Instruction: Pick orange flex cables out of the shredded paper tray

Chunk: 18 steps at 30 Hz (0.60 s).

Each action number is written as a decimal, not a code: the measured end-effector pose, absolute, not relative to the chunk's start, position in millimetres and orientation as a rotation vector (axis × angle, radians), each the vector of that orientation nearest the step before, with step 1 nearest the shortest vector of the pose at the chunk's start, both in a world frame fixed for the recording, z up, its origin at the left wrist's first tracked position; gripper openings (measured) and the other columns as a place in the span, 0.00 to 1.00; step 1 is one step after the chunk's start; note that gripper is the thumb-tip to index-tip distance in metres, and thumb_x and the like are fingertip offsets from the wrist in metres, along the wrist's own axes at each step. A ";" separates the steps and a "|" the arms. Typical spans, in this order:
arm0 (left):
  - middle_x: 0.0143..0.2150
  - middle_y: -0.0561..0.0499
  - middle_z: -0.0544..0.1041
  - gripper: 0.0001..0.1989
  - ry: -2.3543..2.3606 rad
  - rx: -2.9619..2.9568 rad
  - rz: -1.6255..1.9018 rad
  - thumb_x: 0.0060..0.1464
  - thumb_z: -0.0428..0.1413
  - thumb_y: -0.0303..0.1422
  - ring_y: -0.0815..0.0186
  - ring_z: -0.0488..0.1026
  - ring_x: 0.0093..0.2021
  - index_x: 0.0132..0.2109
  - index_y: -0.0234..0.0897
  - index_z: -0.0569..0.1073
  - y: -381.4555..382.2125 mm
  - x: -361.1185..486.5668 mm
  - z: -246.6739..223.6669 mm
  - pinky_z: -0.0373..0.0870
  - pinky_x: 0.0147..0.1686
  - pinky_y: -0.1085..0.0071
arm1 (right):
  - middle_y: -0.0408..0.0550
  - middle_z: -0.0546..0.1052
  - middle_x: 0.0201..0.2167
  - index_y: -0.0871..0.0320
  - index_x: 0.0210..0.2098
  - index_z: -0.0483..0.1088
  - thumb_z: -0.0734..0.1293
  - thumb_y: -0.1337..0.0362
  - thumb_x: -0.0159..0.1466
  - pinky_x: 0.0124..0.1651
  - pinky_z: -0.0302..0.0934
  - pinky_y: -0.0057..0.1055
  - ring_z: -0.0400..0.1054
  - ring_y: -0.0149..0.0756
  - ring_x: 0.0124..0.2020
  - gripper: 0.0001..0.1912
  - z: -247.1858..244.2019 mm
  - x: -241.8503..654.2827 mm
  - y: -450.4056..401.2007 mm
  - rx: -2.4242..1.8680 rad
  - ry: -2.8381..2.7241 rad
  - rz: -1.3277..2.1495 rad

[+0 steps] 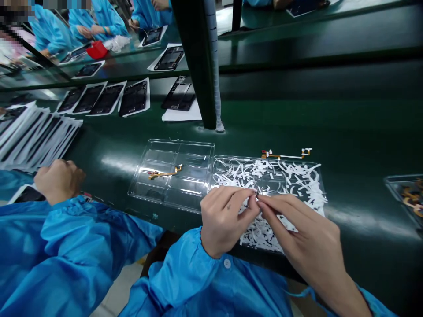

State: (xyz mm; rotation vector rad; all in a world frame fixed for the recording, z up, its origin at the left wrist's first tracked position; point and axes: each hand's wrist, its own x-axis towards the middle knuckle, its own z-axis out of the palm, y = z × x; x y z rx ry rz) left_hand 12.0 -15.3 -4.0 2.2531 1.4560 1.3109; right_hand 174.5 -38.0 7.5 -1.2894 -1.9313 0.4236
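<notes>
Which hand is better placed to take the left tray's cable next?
Probably the left hand: it is nearer that cable and tray. The right hand lies farther across, though both hands meet over the scraps.

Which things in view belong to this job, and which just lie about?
Likely in use:
- left hand, right hand, pinching a small unclear piece
- strip-filled tray beneath them
- ribbon cable just beyond it

Seemingly lying about:
- black panels farther back
- red object
</notes>
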 end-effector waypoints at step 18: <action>0.37 0.50 0.83 0.03 1.415 2.189 1.251 0.61 0.59 0.26 0.66 0.79 0.36 0.40 0.37 0.78 -14.5 14.5 -7.1 0.77 0.37 0.68 | 0.48 0.80 0.40 0.52 0.47 0.73 0.65 0.69 0.71 0.39 0.72 0.33 0.77 0.38 0.39 0.08 5.5 176.1 -38.1 -1.321 -1.942 0.448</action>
